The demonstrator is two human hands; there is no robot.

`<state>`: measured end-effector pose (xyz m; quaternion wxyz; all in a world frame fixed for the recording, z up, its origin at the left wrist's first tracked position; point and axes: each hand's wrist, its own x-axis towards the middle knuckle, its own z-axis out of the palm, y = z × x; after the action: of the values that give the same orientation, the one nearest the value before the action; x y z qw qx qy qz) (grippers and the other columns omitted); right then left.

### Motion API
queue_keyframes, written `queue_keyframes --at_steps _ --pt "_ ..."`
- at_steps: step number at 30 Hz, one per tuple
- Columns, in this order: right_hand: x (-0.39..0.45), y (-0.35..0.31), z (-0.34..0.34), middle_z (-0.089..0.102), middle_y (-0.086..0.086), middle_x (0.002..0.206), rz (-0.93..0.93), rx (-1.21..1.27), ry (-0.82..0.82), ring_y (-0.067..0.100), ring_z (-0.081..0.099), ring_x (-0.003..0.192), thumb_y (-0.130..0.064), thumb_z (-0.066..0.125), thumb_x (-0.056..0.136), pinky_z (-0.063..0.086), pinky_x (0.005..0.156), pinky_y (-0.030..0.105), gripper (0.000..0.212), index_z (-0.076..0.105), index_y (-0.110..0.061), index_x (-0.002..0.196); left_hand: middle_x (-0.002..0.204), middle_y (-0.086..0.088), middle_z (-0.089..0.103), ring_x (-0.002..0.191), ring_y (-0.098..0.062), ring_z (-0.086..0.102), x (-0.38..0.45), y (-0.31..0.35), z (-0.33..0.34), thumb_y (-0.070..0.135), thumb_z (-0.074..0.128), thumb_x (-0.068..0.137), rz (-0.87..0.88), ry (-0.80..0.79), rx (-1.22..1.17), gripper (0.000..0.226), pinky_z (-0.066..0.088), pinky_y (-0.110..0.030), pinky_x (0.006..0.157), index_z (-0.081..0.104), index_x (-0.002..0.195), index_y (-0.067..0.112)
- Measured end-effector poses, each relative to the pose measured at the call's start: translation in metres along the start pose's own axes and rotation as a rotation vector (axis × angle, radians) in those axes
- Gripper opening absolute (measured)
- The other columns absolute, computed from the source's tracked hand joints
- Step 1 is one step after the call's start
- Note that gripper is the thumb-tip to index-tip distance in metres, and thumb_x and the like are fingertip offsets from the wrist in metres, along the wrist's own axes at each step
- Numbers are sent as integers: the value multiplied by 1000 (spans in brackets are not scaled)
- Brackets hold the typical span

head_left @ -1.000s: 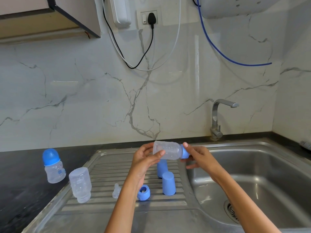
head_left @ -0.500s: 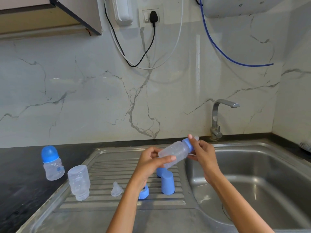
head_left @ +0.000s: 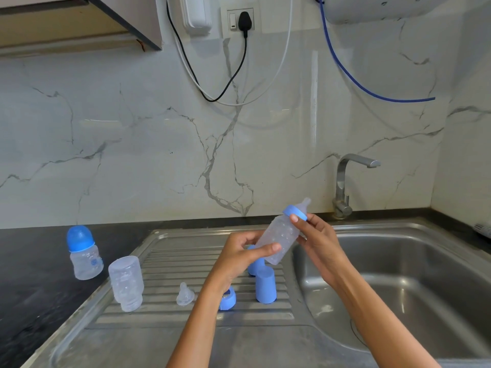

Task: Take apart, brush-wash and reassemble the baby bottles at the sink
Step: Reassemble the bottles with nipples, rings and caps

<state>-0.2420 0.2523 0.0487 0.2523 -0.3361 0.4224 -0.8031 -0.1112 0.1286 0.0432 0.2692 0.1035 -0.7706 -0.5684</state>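
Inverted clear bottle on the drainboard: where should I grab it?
Grip the inverted clear bottle around its wide cylindrical body, coming from the right with your left hand. It stands neck-down, so the narrow threaded bottom looks less stable to pinch.

Bright, even light — sharp; wide-angle bend at edges.

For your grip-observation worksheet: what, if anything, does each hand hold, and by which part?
Both hold one baby bottle. The left hand grips its clear body near the base; the right hand pinches the blue collar below the teat.
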Motion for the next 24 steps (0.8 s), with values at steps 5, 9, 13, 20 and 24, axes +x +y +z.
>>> queue_keyframes --at_steps 5,9,13,20,24 --pt "2 -8 -6 61 11 132 64 154 -158 23 60 116 -7 55 90 54 91 27 44 50 2 132 96 -3 75 86 -10 67 0 -2 -4 24 76 79 -6 12 31 23 51 -23 81 75 98 11" --pt "0 -6 -5 70 9 111 32 32 -62 24 64 105 -15 73 79 56 81 23 42 61 -5 118 99 0 74 95 -14 68 1 -4 -3 26 79 76 43 -1 71 29 51 -27 86 74 102 15" --pt "-1 1 1 69 7 97 15 -107 82 19 66 93 -26 75 71 54 72 23 49 61 -4 112 95 5 75 89 -7 67 3 -6 2 36 80 71 59 -15 110 33 51 -22 82 75 100 21" --pt "-2 -9 -6 70 5 115 -13 -74 -87 16 65 106 -14 64 81 51 94 26 42 61 -4 122 99 1 74 93 -11 67 3 -5 -8 25 77 78 49 10 62 27 51 -24 84 74 103 16" --pt "0 0 -5 70 7 91 23 -137 91 17 65 87 -24 76 71 50 80 28 48 64 2 109 97 -1 74 93 -16 68 4 -7 -2 46 77 70 91 -25 141 40 53 -34 85 75 100 20"
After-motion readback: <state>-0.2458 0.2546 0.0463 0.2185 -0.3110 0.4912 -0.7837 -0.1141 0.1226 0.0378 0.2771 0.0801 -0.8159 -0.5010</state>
